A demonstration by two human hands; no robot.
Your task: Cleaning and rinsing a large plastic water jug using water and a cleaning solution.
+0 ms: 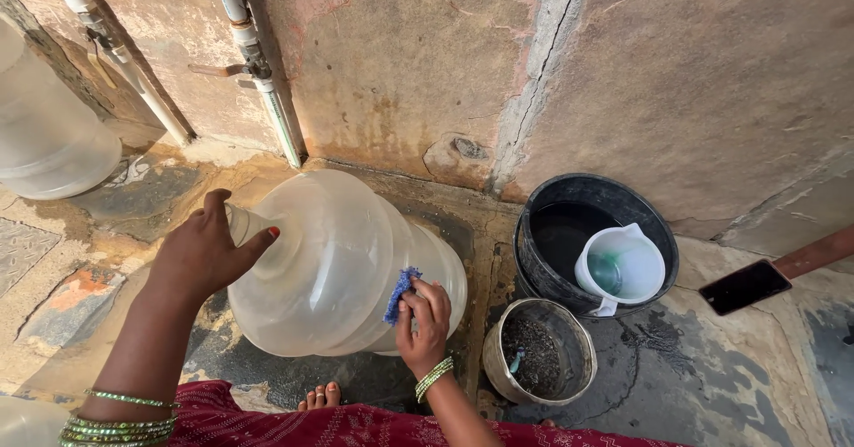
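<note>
Mid-scrub, I judge: my left hand (200, 256) grips the big water jug (342, 265) by its neck; right hand (425, 322) pinches blue scrubber (400, 294) vs. jug's side; rinse w/ black bucket (543, 269) remains.

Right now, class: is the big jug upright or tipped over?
Tipped. The jug lies on its side, neck pointing left in the left hand; the right hand presses a blue scrubber to it.

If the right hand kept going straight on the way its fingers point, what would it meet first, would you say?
The right hand points up and leftward, pressing a blue scrubber on the big translucent water jug lying on its side. It would meet the jug's wall at once; it already seems to touch it.
</note>
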